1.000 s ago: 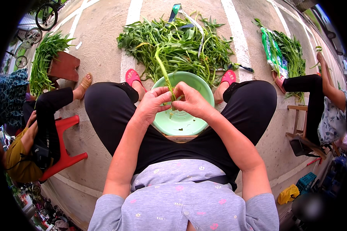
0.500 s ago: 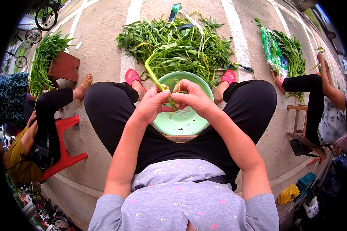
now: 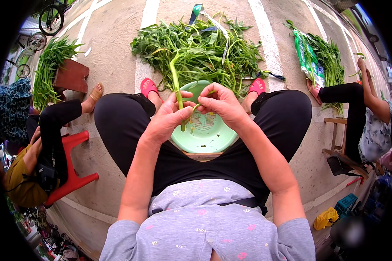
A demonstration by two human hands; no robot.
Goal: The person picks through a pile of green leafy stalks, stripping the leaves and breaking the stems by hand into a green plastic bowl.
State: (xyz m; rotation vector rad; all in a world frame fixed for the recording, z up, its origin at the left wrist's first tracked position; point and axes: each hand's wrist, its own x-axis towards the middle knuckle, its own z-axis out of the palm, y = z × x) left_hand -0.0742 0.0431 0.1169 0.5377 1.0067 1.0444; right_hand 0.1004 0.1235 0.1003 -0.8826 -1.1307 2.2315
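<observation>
Above the pale green basin (image 3: 213, 142): two bare hands work close together, just apart, between the seated person's knees.
Left hand (image 3: 166, 116): partly curled, gripping a thick green stem (image 3: 176, 82) between thumb and fingers; a forefinger sticks out past it to the right.
Right hand (image 3: 222, 104): thumb and forefinger pinched on a thin green strand (image 3: 196, 107) beside the left thumb, the other fingers loosely bent (whether the strand joins the stem, I can't tell from where I stand).
Stem's place: in the left hand, over the basin's left side, its far part in front of the leafy heap.
Stem's direction: long axis running mostly away from the person, the far part leaning slightly left, then bending right at the top against the leaves; the bare near end points back toward the lap.
Basin floor: reddish print and a few small dark scraps show below the hands.
Beyond the basin: a wide heap of leafy greens (image 3: 231, 61) lies on the pavement, between and ahead of two red slippers (image 3: 148, 87).
To either side: a red stool (image 3: 76, 182) under a neighbour at left; a green-and-white bag (image 3: 304, 52) among more greens at right.
</observation>
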